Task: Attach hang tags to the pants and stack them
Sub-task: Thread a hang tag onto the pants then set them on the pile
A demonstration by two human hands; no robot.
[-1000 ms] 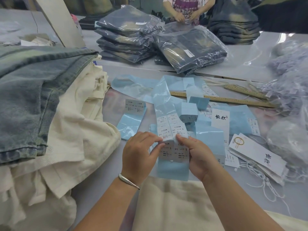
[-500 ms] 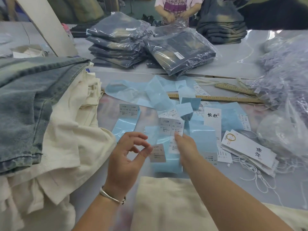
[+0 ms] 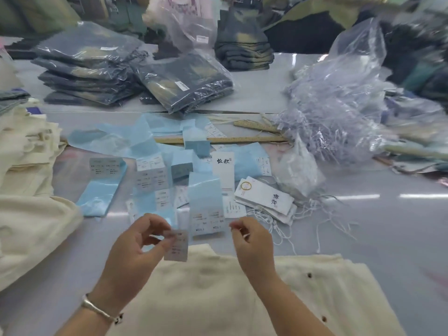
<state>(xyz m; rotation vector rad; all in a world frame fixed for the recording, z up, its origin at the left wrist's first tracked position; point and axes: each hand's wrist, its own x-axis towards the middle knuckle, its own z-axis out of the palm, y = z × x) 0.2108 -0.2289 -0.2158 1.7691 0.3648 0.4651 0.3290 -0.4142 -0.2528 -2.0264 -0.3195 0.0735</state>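
Note:
My left hand (image 3: pixel 135 248) pinches a small white printed sticker label (image 3: pixel 176 245) between thumb and fingertips, held over the table's near part. My right hand (image 3: pixel 252 241) hovers just right of it with fingers curled and nothing visible in them. Cream pants (image 3: pixel 218 294) lie flat right under both hands. Blue backing strips with more stickers (image 3: pixel 206 200) are scattered just beyond the hands. A short stack of white hang tags (image 3: pixel 266 200) with white strings (image 3: pixel 278 229) lies to the right of the strips.
A pile of cream pants (image 3: pixel 29 190) fills the left side. Bagged dark jeans (image 3: pixel 92 69) are stacked at the back. A wooden ruler (image 3: pixel 223 139) lies behind the strips. A clear bag of tag strings (image 3: pixel 339 105) sits at the right.
The sticker has come off its blue strip and my left hand now holds it alone. My right hand let go of the strip and drew back. The view swung right.

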